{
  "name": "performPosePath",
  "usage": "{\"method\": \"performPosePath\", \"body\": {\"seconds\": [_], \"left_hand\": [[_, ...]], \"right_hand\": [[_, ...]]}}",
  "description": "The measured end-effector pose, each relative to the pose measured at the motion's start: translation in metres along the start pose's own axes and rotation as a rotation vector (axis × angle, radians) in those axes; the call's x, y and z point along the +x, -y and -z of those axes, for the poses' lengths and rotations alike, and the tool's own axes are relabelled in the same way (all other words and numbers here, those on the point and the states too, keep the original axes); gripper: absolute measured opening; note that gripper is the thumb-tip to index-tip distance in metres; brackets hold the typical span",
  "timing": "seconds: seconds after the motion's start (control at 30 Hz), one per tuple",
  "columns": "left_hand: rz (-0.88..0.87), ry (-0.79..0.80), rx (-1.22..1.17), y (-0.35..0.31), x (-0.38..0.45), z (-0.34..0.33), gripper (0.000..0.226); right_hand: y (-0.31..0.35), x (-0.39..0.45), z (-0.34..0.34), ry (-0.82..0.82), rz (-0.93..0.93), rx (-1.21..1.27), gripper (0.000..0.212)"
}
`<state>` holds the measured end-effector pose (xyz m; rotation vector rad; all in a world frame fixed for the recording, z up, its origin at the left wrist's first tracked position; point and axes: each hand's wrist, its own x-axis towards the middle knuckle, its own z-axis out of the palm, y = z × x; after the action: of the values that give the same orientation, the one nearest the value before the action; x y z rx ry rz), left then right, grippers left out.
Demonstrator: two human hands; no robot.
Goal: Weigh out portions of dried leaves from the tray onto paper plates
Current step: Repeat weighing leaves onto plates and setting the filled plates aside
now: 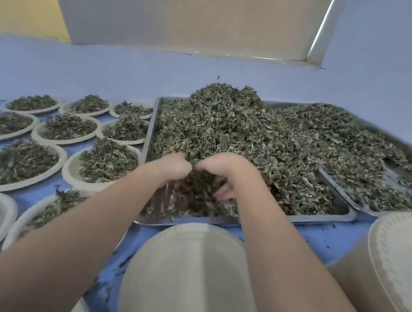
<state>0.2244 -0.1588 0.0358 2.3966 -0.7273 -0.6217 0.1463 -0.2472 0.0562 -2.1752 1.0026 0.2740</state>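
Note:
A steel tray in the middle holds a high heap of dried leaves. Both my hands are dug into the near part of the heap, side by side. My left hand and my right hand curl around one clump of leaves between them, just above the tray's front edge. A bare paper plate lies right below my forearms, close to me. Several paper plates with leaf portions cover the blue table on the left.
A second steel tray with more leaves overlaps the first on the right. A tall stack of unused paper plates stands at the near right. Loose leaf bits dot the blue tabletop. A wall runs behind the table.

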Motion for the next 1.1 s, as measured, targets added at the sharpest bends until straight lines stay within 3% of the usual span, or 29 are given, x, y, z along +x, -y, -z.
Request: {"method": "performPosePath", "body": {"seconds": [0.07,0.13,0.2,0.3,0.37,0.47,0.57,0.63,0.8,0.97,1.1], "left_hand": [[-0.011,-0.012,-0.004,-0.004,0.0,0.004,0.037],[-0.005,-0.023,0.037,-0.007,-0.003,0.012,0.019],[0.033,0.004,0.082,-0.008,-0.007,0.014,0.021],[0.067,0.064,0.026,-0.006,-0.008,0.006,0.035],[0.082,0.068,-0.002,-0.006,-0.014,0.009,0.031],[0.103,0.003,0.044,-0.004,-0.022,0.018,0.022],[0.224,0.057,0.114,-0.004,-0.029,0.01,0.046],[0.308,0.103,0.117,-0.007,-0.037,0.003,0.049],[0.259,0.107,-0.281,-0.013,-0.041,-0.002,0.038],[0.22,-0.029,-0.523,-0.018,-0.047,0.013,0.028],[0.194,-0.031,-0.65,-0.029,-0.067,0.031,0.013]], "right_hand": [[0.008,-0.002,0.009,0.009,0.028,0.009,0.038],[0.005,0.003,0.014,-0.164,0.019,-0.157,0.04],[0.0,0.007,0.006,-0.195,0.001,-0.238,0.05],[-0.001,0.008,-0.013,0.028,0.038,0.07,0.046],[-0.001,0.001,-0.011,0.054,0.05,0.203,0.06],[-0.006,-0.004,0.001,-0.002,-0.007,-0.007,0.078],[-0.003,-0.014,-0.005,0.096,-0.048,-0.02,0.081],[0.003,-0.018,-0.019,0.134,-0.006,0.101,0.074],[0.015,-0.017,-0.03,0.197,-0.014,0.574,0.038],[0.022,-0.028,-0.017,0.144,0.039,0.68,0.022],[0.028,-0.047,-0.004,0.115,0.102,0.645,0.019]]}}
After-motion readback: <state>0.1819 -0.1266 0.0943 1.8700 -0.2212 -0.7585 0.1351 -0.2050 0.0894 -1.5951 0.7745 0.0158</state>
